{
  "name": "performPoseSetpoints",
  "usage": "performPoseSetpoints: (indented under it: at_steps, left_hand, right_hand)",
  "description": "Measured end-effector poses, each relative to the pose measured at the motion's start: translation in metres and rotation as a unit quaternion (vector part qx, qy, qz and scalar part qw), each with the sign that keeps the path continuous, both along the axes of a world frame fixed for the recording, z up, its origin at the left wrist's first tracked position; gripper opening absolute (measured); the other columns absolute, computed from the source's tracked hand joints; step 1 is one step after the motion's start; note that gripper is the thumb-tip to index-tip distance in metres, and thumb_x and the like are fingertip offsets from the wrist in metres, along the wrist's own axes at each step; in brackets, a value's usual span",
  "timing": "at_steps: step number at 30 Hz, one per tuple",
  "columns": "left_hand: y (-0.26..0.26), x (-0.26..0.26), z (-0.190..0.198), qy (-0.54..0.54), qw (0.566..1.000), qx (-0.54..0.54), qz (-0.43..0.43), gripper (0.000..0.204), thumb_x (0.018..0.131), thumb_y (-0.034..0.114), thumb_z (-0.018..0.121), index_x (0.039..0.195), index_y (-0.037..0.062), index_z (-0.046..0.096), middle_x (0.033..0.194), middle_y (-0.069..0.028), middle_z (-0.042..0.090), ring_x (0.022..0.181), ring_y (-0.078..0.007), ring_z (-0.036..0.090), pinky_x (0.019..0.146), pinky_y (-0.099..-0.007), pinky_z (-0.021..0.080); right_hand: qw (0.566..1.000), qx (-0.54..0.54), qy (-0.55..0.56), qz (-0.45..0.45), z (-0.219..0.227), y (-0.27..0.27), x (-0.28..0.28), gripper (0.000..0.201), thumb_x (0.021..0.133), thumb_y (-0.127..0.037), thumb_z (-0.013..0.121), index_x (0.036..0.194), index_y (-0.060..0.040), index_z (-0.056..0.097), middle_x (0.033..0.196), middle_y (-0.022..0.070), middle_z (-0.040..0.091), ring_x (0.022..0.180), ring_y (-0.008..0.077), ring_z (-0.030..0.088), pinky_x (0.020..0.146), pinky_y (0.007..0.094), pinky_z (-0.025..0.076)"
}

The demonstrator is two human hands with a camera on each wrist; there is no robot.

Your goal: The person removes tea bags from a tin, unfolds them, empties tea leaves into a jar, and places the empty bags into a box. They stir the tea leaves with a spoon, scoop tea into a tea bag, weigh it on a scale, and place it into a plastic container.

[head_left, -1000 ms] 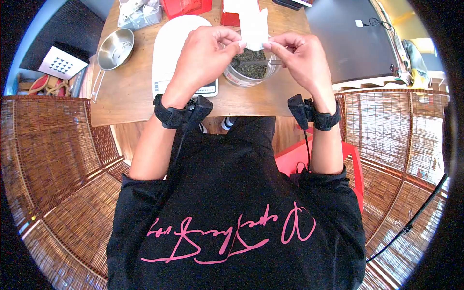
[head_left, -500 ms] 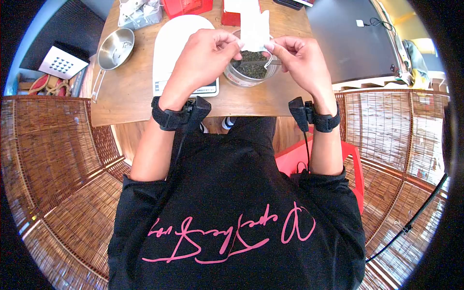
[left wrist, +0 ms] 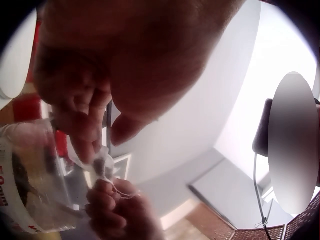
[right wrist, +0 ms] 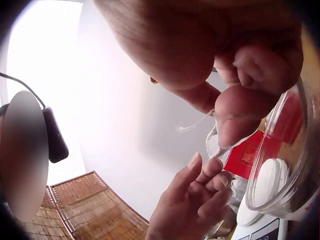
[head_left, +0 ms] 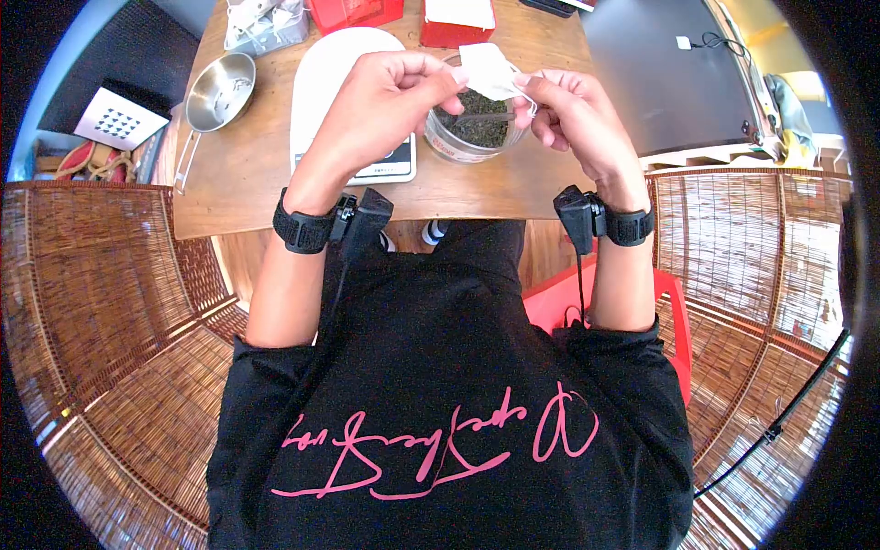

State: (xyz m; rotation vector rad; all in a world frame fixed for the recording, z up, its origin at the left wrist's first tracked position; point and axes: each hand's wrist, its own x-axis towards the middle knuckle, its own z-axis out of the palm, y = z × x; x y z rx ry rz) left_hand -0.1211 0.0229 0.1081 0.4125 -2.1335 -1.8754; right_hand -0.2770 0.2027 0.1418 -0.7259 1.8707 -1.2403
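A small white drawstring tea bag is held over a clear round tub of dark dried leaves. My right hand pinches the bag's right corner by its thin string, which loops past the fingers in the left wrist view. My left hand is at the bag's left edge, fingers loosely bent; its thumb stands apart from the fingers in that wrist view. A dark spoon-like handle lies across the leaves inside the tub.
A white kitchen scale sits left of the tub on the wooden table. Farther left is a steel pan with a long handle. At the back stand a red box with white contents, another red container and a grey bin.
The bag hung upright between both hands; now it is tilted, lower, and its right corner is with the right hand. The left thumb and fingers have spread from their pinch.
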Motion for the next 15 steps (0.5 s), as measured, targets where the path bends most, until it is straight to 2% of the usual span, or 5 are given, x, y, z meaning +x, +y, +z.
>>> performPoseSetpoints:
  at_steps: [2, 4, 7, 13, 15]
  left_hand:
    - [0.0017, 0.0002, 0.0007, 0.004, 0.999, 0.022, -0.024, 0.029, 0.102, 0.031, 0.065, 0.094, 0.0045, 0.073, 0.080, -0.0002, 0.072, 0.058, -0.0021, 0.049, 0.051, -0.0189, 0.038]
    - [0.0042, -0.0004, 0.0033, -0.004, 0.999, 0.038, -0.022, 0.029, 0.101, 0.030, 0.065, 0.093, 0.0040, 0.073, 0.079, -0.0003, 0.071, 0.058, -0.0020, 0.049, 0.050, -0.0188, 0.037]
    - [0.0063, -0.0026, 0.0026, -0.014, 0.998, 0.057, -0.021, 0.028, 0.100, 0.028, 0.066, 0.091, 0.0033, 0.073, 0.077, -0.0006, 0.071, 0.057, -0.0020, 0.049, 0.050, -0.0188, 0.036]
    - [0.0048, -0.0050, -0.0038, -0.008, 0.997, 0.075, -0.012, 0.025, 0.100, 0.026, 0.066, 0.091, 0.0034, 0.073, 0.074, 0.0003, 0.069, 0.055, -0.0023, 0.048, 0.049, -0.0193, 0.035]
    - [0.0050, -0.0054, -0.0022, -0.003, 0.997, 0.071, -0.015, 0.025, 0.100, 0.025, 0.065, 0.090, 0.0035, 0.073, 0.073, 0.0007, 0.068, 0.055, -0.0024, 0.047, 0.049, -0.0195, 0.035]
  right_hand:
    - [1.000, -0.004, -0.014, 0.000, -0.0012, -0.0006, -0.0029, 0.026, 0.101, -0.027, 0.060, 0.083, -0.0103, 0.067, 0.068, -0.0013, 0.066, 0.048, 0.0019, 0.048, 0.043, 0.0184, 0.029]
    - [0.998, -0.013, -0.059, 0.028, -0.0039, -0.0007, -0.0069, 0.025, 0.099, -0.028, 0.064, 0.085, -0.0088, 0.070, 0.069, 0.0007, 0.070, 0.047, 0.0032, 0.051, 0.040, 0.0195, 0.033]
    - [0.996, -0.025, -0.078, 0.028, -0.0036, -0.0003, -0.0058, 0.025, 0.100, -0.026, 0.061, 0.085, -0.0079, 0.071, 0.069, 0.0010, 0.070, 0.046, 0.0036, 0.051, 0.039, 0.0200, 0.033]
    - [0.997, -0.015, -0.067, 0.039, -0.0046, 0.0002, -0.0071, 0.028, 0.101, -0.024, 0.057, 0.086, -0.0061, 0.072, 0.069, 0.0028, 0.070, 0.045, 0.0045, 0.052, 0.039, 0.0192, 0.037]
    - [0.997, -0.016, -0.073, 0.024, -0.0014, -0.0002, -0.0009, 0.028, 0.101, -0.024, 0.056, 0.086, -0.0054, 0.070, 0.068, 0.0016, 0.068, 0.045, 0.0037, 0.049, 0.039, 0.0191, 0.034]
